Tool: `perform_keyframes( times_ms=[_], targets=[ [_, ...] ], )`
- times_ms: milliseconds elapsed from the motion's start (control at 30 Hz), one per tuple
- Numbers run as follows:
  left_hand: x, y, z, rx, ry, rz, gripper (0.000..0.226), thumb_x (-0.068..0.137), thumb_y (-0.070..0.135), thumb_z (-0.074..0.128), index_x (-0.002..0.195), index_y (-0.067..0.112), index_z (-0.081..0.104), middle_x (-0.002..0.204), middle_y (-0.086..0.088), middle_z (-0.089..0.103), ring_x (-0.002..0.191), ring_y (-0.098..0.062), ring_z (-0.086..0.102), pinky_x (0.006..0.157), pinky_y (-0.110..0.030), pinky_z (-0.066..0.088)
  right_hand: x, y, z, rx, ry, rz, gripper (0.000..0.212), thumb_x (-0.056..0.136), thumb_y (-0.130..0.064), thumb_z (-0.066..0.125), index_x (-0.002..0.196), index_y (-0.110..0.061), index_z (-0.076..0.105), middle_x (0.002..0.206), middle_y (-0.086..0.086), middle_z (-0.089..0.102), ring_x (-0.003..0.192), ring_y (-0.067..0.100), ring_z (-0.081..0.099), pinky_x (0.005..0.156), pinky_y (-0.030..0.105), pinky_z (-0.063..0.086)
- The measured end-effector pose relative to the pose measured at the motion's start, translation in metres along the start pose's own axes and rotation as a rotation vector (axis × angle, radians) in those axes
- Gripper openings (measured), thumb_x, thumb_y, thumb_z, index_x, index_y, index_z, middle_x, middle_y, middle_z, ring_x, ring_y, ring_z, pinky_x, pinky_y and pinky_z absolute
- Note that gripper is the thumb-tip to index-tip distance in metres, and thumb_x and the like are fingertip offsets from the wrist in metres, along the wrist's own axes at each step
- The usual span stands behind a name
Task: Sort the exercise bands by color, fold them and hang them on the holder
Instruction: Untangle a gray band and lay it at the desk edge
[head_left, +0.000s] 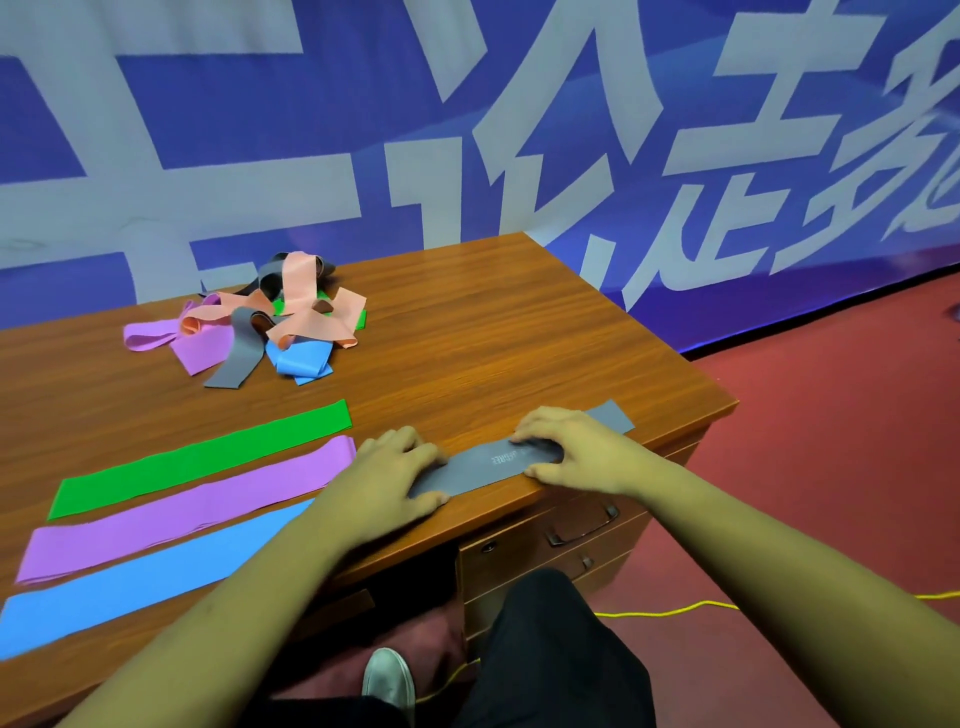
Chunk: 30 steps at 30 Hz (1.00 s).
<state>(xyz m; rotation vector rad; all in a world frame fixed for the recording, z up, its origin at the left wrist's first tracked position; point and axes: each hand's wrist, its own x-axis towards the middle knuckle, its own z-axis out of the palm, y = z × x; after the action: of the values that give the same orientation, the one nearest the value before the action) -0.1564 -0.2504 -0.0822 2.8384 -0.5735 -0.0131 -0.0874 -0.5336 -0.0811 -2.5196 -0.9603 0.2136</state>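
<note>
A grey band (491, 465) lies flat along the desk's front right edge. My left hand (395, 467) presses on its left end with the fingers spread flat. On the band's right part rests my right hand (566, 447), fingers laid flat on it. Three bands lie flat and parallel at the front left: green (202, 457), purple (187, 506) and blue (140, 574). At the back of the desk is a tangled pile (265, 322) of pink, grey, purple, blue and green bands. No holder is in view.
The wooden desk (493, 343) has drawers (566, 535) under its right front. A blue banner with white characters hangs behind it. A yellow cable (670, 610) runs over the red floor at the right. My legs and one shoe (389, 675) are below the desk edge.
</note>
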Motion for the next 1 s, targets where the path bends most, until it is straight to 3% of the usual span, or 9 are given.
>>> perform_keyframes(
  times_ms=[167, 333, 500, 767, 900, 1000],
  targets=[
    [0.001, -0.027, -0.021, -0.153, 0.039, -0.054, 0.055, 0.077, 0.069, 0.046, 0.113, 0.03, 0.061, 0.105, 0.008, 0.052, 0.101, -0.012, 0.049, 0.09, -0.031, 0.042, 0.042, -0.03, -0.003, 0.032, 0.153, 0.006, 0.038, 0.09, -0.041, 0.059, 0.123, -0.022, 0.061, 0.119, -0.007, 0.058, 0.112, 0.011, 0.054, 0.098, 0.035, 0.046],
    [0.008, -0.086, -0.053, -0.18, 0.233, -0.309, 0.02, 0.088, 0.029, 0.065, 0.104, 0.017, 0.063, 0.098, 0.0, 0.057, 0.094, -0.019, 0.056, 0.081, -0.032, 0.045, 0.124, -0.083, 0.003, 0.064, 0.182, 0.048, 0.036, 0.09, -0.035, 0.061, 0.121, -0.018, 0.063, 0.121, 0.003, 0.06, 0.111, 0.02, 0.057, 0.097, 0.035, 0.046],
    [0.017, -0.148, -0.072, -0.165, 0.381, -0.657, 0.011, 0.085, 0.018, 0.061, 0.093, 0.01, 0.064, 0.1, -0.015, 0.063, 0.085, -0.027, 0.056, 0.073, -0.036, 0.045, 0.202, -0.12, 0.021, 0.135, 0.193, 0.134, 0.032, 0.088, -0.03, 0.06, 0.115, -0.015, 0.064, 0.117, 0.006, 0.062, 0.104, 0.02, 0.058, 0.09, 0.035, 0.05],
    [0.064, -0.201, -0.082, -0.35, 0.467, -0.708, 0.033, 0.094, 0.024, 0.057, 0.121, 0.006, 0.059, 0.114, -0.013, 0.066, 0.103, -0.029, 0.061, 0.086, -0.037, 0.049, 0.294, -0.129, 0.039, 0.116, 0.214, 0.172, 0.035, 0.084, -0.016, 0.062, 0.118, -0.009, 0.06, 0.12, 0.012, 0.055, 0.106, 0.028, 0.056, 0.09, 0.04, 0.049],
    [0.083, -0.216, -0.071, -0.435, 0.444, -0.699, 0.032, 0.093, 0.026, 0.058, 0.122, 0.011, 0.06, 0.109, -0.008, 0.068, 0.101, -0.025, 0.063, 0.08, -0.032, 0.048, 0.314, -0.119, 0.054, 0.118, 0.236, 0.184, 0.027, 0.078, -0.012, 0.064, 0.105, -0.009, 0.064, 0.109, 0.013, 0.062, 0.1, 0.031, 0.058, 0.086, 0.042, 0.049],
    [0.088, -0.221, -0.064, -0.462, 0.398, -0.709, 0.04, 0.092, 0.029, 0.062, 0.129, 0.013, 0.059, 0.117, -0.005, 0.066, 0.106, -0.021, 0.059, 0.081, -0.027, 0.043, 0.319, -0.114, 0.063, 0.13, 0.297, 0.17, 0.015, 0.078, -0.013, 0.064, 0.093, -0.012, 0.069, 0.097, 0.008, 0.067, 0.091, 0.029, 0.06, 0.08, 0.043, 0.05]
  ],
)
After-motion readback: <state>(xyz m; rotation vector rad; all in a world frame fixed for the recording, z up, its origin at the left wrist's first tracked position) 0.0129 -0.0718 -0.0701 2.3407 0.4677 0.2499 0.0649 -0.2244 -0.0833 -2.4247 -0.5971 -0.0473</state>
